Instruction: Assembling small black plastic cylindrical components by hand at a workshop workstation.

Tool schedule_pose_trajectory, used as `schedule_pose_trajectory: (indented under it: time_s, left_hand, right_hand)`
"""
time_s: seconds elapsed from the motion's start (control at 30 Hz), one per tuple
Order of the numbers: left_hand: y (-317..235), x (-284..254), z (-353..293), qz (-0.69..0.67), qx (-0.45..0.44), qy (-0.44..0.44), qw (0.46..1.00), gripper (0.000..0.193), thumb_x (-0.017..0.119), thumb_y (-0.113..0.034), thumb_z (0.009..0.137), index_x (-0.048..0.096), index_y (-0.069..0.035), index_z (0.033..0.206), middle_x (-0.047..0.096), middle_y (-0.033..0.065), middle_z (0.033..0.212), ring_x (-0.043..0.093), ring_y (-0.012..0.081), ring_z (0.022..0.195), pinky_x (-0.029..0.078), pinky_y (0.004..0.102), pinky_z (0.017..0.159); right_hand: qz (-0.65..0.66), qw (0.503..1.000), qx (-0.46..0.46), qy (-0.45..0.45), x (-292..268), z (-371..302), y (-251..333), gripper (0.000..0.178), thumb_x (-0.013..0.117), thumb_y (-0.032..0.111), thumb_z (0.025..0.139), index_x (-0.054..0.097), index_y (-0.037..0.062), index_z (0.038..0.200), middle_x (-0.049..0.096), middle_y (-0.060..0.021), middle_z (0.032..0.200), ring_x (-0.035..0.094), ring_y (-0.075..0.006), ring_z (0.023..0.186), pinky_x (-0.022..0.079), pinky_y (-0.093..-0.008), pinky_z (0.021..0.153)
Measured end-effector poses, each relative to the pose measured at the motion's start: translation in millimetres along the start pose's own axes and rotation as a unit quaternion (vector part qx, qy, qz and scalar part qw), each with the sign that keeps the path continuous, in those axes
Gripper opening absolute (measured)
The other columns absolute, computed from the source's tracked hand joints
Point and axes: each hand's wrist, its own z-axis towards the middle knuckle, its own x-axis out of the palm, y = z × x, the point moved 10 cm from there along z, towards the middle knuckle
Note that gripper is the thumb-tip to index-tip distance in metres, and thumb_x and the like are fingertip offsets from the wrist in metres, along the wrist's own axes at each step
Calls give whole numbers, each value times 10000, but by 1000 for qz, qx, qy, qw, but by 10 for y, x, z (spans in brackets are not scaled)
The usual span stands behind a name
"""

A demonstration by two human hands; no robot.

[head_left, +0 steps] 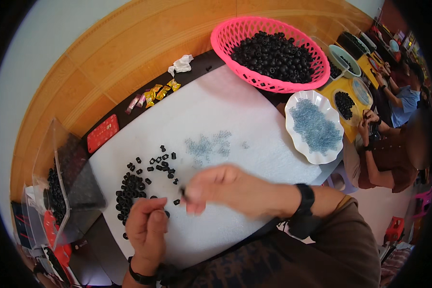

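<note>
My left hand rests on the white foam mat with fingers curled over a small black ring beside a pile of black rings. My right hand, blurred, reaches across to the left with a tiny black piece pinched at its fingertips, close to the left hand. Scattered black rings lie above the hands. A loose patch of small pale blue parts lies on the mat beyond the right hand.
A pink basket full of black rings stands at the back. A white scalloped plate of blue parts is at right. A clear bag of black rings sits at left. Candy wrappers, a red box, other people working at far right.
</note>
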Motion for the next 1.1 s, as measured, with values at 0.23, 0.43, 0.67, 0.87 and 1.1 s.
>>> schedule_pose_trajectory:
  time_s: [0.23,0.43,0.67,0.87,1.1]
  left_hand:
    - [-340,90,-7,140,95,83,982,153,595,45,768,658,-3,898,573,68,687,519,172,601,400,272,547]
    - [-406,-78,-153,247,185,89,947,219,647,64,697,655,-14,902,570,50,655,530,194,570,407,296,531]
    - [-149,-585,-578,359,200,7,912,253,671,21,685,628,-28,929,573,60,686,546,228,583,417,339,544]
    - [232,-963,-1185,414,129,-91,896,165,655,-44,729,623,-50,891,535,53,683,525,230,589,424,339,560]
    - [138,-1000,-1263,430,170,-192,866,70,638,-69,740,577,-68,773,496,52,665,476,235,555,398,334,546]
  right_hand:
    - [237,929,-277,60,-1250,-52,1814,312,561,281,921,602,-17,1006,657,-109,974,622,-188,933,496,-312,845]
    - [184,923,-209,-266,-1186,199,1443,350,507,279,947,580,-33,1089,642,-104,990,606,-168,907,491,-299,826]
    - [-202,974,10,-104,-210,207,-125,254,615,208,884,633,-22,989,638,-53,817,583,-131,759,452,-267,748]
    - [-329,944,23,-4,94,167,-508,179,589,143,902,622,-24,959,594,-38,820,565,-106,764,432,-228,733]
    - [-296,954,-6,-49,-98,127,-532,175,589,141,901,607,-12,983,542,-19,801,488,-90,752,384,-216,723]
